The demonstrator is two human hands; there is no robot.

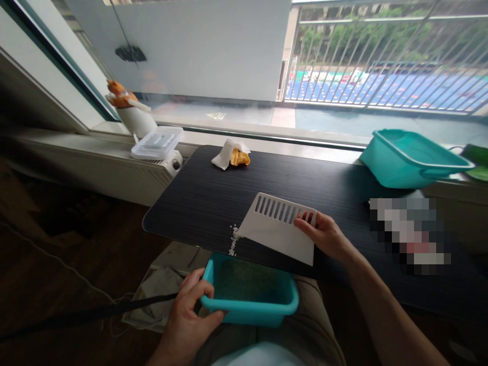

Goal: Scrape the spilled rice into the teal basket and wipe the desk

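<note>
Nearest, a turquoise basin (259,306) sits on the person's lap, partly beneath the worktop's (312,175) near edge. The left hand (192,305) comes up from below, its grip clamped on the basin's left end: fingers bent over the rim, thumb stretched along the near side. The right forearm slants in from the lower right over the near edge. The right hand (326,234) has its grip closed on the right end of a white slotted scraper (276,234), thumb on the upper face, other fingers behind, showing through the slots. The scraper is by the near edge, slots away from the person; whether it lies flat I cannot tell. At its left corner, white grains (233,246) trail down to the near edge, above the basin. Toward the right end lies a pixelated item (412,236). Near the far left corner, white paper (226,154) touches a yellow item (240,158); a teal tub (396,168) stands at the far right.
</note>
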